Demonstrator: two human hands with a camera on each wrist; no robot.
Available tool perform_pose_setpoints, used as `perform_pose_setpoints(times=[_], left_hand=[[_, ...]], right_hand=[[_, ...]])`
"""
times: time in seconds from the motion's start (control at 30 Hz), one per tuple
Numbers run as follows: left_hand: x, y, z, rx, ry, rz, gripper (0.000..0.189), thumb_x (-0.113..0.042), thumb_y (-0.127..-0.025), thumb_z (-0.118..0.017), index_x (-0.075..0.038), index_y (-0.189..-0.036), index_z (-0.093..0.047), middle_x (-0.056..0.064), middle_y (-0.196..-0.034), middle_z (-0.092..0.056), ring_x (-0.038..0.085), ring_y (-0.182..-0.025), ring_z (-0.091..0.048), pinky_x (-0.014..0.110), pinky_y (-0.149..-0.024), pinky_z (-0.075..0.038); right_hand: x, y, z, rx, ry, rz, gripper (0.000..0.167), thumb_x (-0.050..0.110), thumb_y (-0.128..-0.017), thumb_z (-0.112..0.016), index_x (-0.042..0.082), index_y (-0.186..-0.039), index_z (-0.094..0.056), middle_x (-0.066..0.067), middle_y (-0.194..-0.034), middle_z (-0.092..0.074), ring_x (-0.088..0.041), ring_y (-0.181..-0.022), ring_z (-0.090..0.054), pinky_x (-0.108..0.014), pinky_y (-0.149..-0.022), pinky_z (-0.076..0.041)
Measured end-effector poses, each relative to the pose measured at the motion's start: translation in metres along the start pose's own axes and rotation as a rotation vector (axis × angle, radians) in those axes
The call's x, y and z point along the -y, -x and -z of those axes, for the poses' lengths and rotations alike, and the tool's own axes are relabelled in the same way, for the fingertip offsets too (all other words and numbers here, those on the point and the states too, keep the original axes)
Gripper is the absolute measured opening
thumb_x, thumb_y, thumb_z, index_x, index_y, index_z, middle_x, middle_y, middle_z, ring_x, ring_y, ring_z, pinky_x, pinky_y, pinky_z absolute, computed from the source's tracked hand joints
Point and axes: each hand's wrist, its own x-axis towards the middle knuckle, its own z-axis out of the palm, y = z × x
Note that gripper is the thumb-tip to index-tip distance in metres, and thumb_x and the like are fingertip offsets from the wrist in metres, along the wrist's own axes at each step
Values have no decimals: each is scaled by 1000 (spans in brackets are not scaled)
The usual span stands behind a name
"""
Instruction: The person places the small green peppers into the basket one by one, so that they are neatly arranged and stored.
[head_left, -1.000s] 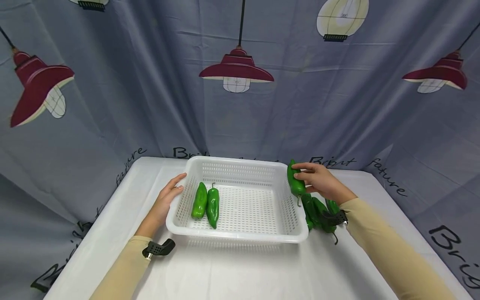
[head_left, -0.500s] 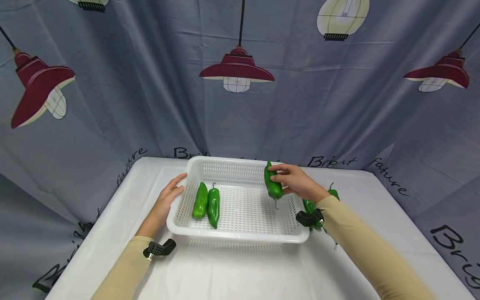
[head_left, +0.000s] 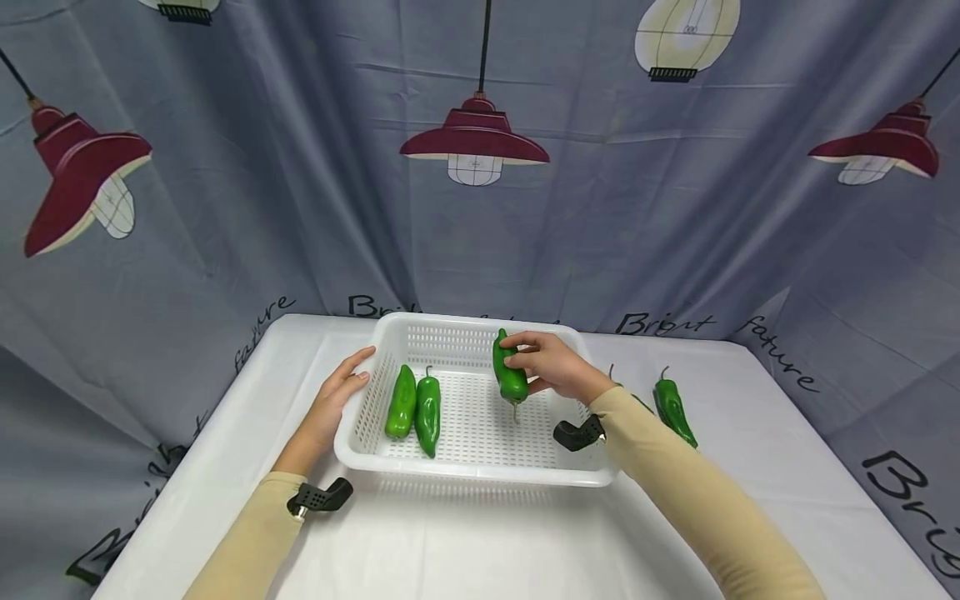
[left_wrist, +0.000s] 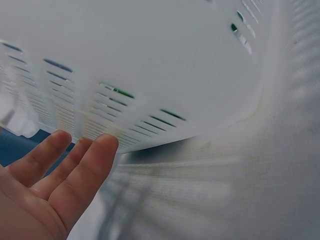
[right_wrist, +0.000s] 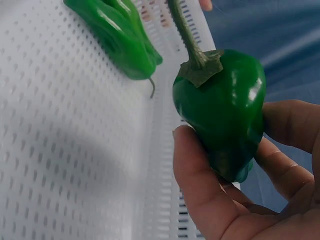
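A white perforated plastic basket (head_left: 472, 472) stands on the table. Over its inside, my right hand (head_left: 557, 367) grips a green pepper (head_left: 512, 377) between thumb and fingers, stem end pointing down toward me. In the right wrist view this pepper (right_wrist: 225, 105) shows its thick stem and cap close up. Two more green peppers lie side by side at the basket's left end, a lighter one (head_left: 401, 402) and a darker one (head_left: 427, 415). My left hand (head_left: 328, 408) is at the left rim, its fingers extended beside the slotted wall (left_wrist: 150, 60) in the left wrist view.
Right of the basket, a green pepper (head_left: 673, 408) lies on the white tablecloth (head_left: 465, 542). Others beside it are mostly hidden behind my right sleeve (head_left: 675, 475). A grey-blue curtain (head_left: 480, 242) printed with lamps hangs behind the table.
My right hand has carried the pepper leftward from above the basket's right rim to over its inside. The left hand and the basket have stayed put.
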Motion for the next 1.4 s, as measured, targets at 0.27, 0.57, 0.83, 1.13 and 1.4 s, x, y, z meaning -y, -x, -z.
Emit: perform_pose_setpoints(times=[0.27, 0.57, 0.83, 1.13, 1.4], left_hand=[[0, -2, -1, 0, 8, 4, 54, -25, -111, -37, -15, -162, -24, 17, -167, -27, 14, -132, -52, 17, -98, -52], [1, -3, -2, -1, 5, 0, 52, -23, -111, -35, -15, -162, -25, 17, -167, -27, 39, -144, -41, 17, -97, -52], [1, -3, -2, -3, 3, -4, 52, -23, -111, -35, -15, -162, -25, 17, -168, -26, 44, -147, -37, 16, -97, -52], [-1, -2, -2, -4, -2, -4, 53, -22, -111, -35, -14, -162, -26, 15, -168, -25, 40, -148, -35, 13, -98, -49], [-1, 0, -1, -2, -3, 2, 53, -23, -111, -36, -14, -162, -25, 14, -169, -23, 39, -149, -33, 12, -99, -47]], right_hand=[[3, -9, -18, 27, -2, -1, 45, 10, -101, -59, 5, -146, -51, -27, -144, -51, -25, -96, -67, -37, -75, -64], [3, -20, -35, 22, -10, -12, 42, 8, -99, -61, 5, -141, -57, -25, -136, -56, -21, -86, -66, -34, -68, -62], [2, -24, -44, 19, -15, -21, 42, 6, -98, -61, 4, -140, -57, -24, -133, -56, -21, -83, -66, -34, -66, -63], [-1, -28, -50, 4, 15, -48, 41, 6, -98, -63, 7, -139, -59, -23, -136, -55, -19, -81, -62, -34, -64, -62], [-5, -34, -60, 7, 54, -48, 41, 4, -96, -64, 7, -137, -61, -23, -139, -55, -20, -85, -64, -38, -62, -63]])
